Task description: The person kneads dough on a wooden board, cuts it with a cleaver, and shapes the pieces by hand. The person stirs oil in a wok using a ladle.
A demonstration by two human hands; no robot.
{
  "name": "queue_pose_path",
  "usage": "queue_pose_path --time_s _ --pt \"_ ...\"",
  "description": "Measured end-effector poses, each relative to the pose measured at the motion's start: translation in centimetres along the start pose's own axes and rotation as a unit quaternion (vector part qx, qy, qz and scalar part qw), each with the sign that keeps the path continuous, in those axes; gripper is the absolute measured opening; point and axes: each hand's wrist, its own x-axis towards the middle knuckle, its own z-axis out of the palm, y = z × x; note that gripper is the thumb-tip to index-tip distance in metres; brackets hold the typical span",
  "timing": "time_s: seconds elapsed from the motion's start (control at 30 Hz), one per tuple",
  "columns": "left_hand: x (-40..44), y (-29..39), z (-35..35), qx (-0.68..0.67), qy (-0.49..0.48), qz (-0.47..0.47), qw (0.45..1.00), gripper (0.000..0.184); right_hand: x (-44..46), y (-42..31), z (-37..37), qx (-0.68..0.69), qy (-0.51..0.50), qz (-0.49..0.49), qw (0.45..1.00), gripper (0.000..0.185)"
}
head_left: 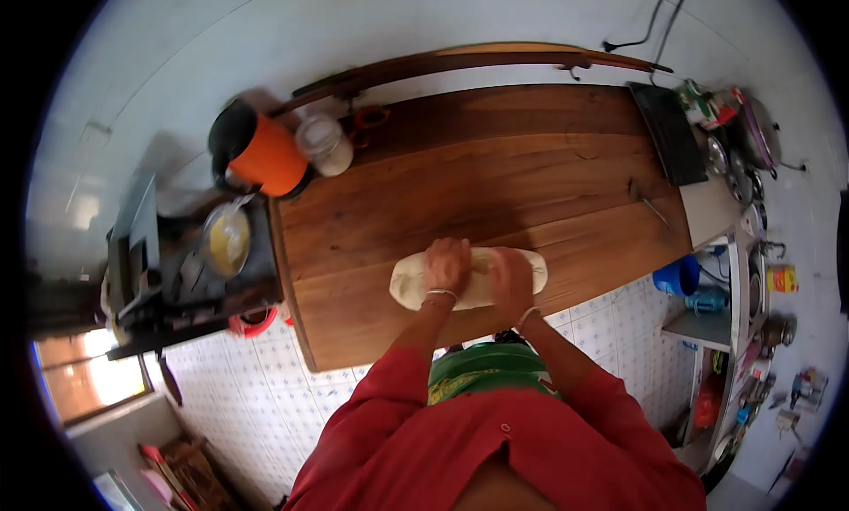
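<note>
A long, pale lump of dough (408, 282) lies on the wooden table (460, 193) near its front edge. My left hand (448, 264) presses on the dough left of its middle, with the fingers curled down into it. Close beside it, my right hand (512, 287) bears on the right part of the dough; its fingers are bent against the dough and slightly blurred. Both hands hide the middle of the lump, and its rounded ends show on either side.
An orange kettle (263, 160) and a jar of white powder (326, 148) stand at the back left. Left of the table is a bowl of yellow food (226, 240). A spoon-like utensil (648, 202) and a black board (669, 134) lie to the right.
</note>
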Motion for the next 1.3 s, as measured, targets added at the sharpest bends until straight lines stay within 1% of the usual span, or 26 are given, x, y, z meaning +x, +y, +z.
queue_pose_path --time_s 0.03,0.1,0.13,0.17,0.23,0.3,0.4,0.47,0.53,0.57,0.6,0.67,0.77,0.83,0.87,0.9,0.93,1.0,1.03,1.07,1.13,1.17,1.2,1.23,1.27,1.3 --pt "0.9 0.0 0.4 0.008 0.003 -0.010 1.000 0.027 1.3 -0.4 1.0 -0.025 -0.012 -0.024 0.999 0.026" --pt "3.1 0.0 1.2 0.007 0.004 -0.019 1.000 0.030 1.9 -0.3 2.3 -0.096 0.012 -0.046 0.994 0.032" --pt "3.1 -0.1 1.2 0.009 0.000 -0.039 0.999 0.030 3.2 0.5 2.2 -0.103 0.015 -0.035 0.994 0.032" --pt "3.2 -0.1 1.2 0.007 -0.016 -0.029 0.999 0.030 3.3 0.5 1.9 -0.093 -0.011 -0.033 0.995 0.035" --pt "4.7 -0.1 1.5 0.037 -0.058 -0.071 0.995 0.031 4.2 1.1 2.3 -0.089 -0.024 -0.024 0.995 0.037" --pt "5.9 -0.1 1.8 0.034 -0.057 -0.066 0.996 0.031 5.1 1.9 2.8 -0.075 -0.102 0.002 0.992 0.041" --pt "6.7 -0.8 2.6 0.033 -0.054 -0.074 0.995 0.033 6.1 2.1 2.8 -0.096 -0.121 0.016 0.988 0.042" --pt "7.1 -1.1 3.0 0.034 -0.055 -0.075 0.995 0.033 6.7 2.3 2.9 -0.101 -0.107 0.026 0.989 0.042" --pt "7.5 -1.1 3.1 0.021 -0.046 -0.103 0.993 0.034 7.4 2.1 2.5 -0.090 -0.108 0.046 0.989 0.043" --pt "7.7 -1.3 3.4 0.018 -0.044 -0.097 0.994 0.034 7.8 2.0 2.2 -0.087 -0.146 0.065 0.983 0.044" --pt "7.8 -1.5 3.7 0.030 -0.045 -0.108 0.993 0.035 8.2 2.1 1.9 -0.089 -0.141 0.065 0.984 0.044" --pt "8.0 -1.8 4.0 0.047 -0.044 -0.118 0.991 0.035 8.7 2.0 1.7 -0.093 -0.187 0.079 0.975 0.043" --pt "8.5 -1.4 3.8 0.084 -0.082 -0.157 0.981 0.039 9.9 2.4 1.7 -0.070 -0.191 0.085 0.975 0.040" --pt "8.0 -3.0 4.4 0.066 -0.086 -0.118 0.987 0.040 8.7 1.9 1.4 -0.043 -0.198 0.104 0.974 0.038" --pt "7.7 -3.8 4.6 0.043 -0.096 -0.084 0.991 0.041 7.6 2.0 2.0 -0.067 -0.164 0.071 0.982 0.034" --pt "7.2 -4.3 4.4 0.044 -0.105 0.015 0.993 0.043 7.1 2.6 2.0 -0.097 -0.123 0.032 0.987 0.031" --pt "7.1 -3.4 3.5 0.046 -0.094 0.028 0.994 0.043 6.8 3.5 1.6 -0.099 -0.106 0.028 0.989 0.031" --pt "4.0 -2.2 1.2 0.059 -0.164 -0.012 0.985 0.043 3.4 3.1 0.8 -0.062 -0.087 -0.037 0.994 0.027" --pt "2.9 -0.6 0.1 0.093 -0.128 0.000 0.987 0.042 2.4 2.6 -0.4 -0.063 -0.076 -0.036 0.994 0.027" --pt "2.0 1.1 -0.4 0.092 -0.125 0.011 0.988 0.042 1.2 2.2 -1.7 -0.049 -0.083 -0.039 0.995 0.025" --pt "-0.8 6.2 -1.7 0.180 -0.084 -0.017 0.980 0.041 -0.4 1.9 -4.4 -0.038 -0.090 -0.040 0.994 0.026" --pt "-2.7 4.5 1.0 0.143 0.019 0.082 0.986 0.039 -0.9 1.7 -5.5 0.007 -0.108 -0.008 0.994 0.026" --pt "-4.1 5.4 1.0 0.143 0.016 0.082 0.986 0.039 -1.4 1.4 -6.5 0.054 -0.128 0.025 0.990 0.028" --pt "-6.0 7.1 0.8 0.170 0.008 0.012 0.985 0.036 -2.4 1.6 -7.1 0.040 -0.074 0.004 0.996 0.030" --pt "-7.5 8.4 0.6 0.195 -0.001 -0.060 0.979 0.034 -3.2 2.0 -7.5 0.040 -0.081 0.005 0.996 0.030" --pt "-9.0 9.0 0.5 0.226 0.021 -0.062 0.972 0.030 -4.6 2.5 -7.7 -0.009 -0.091 -0.027 0.995 0.026"
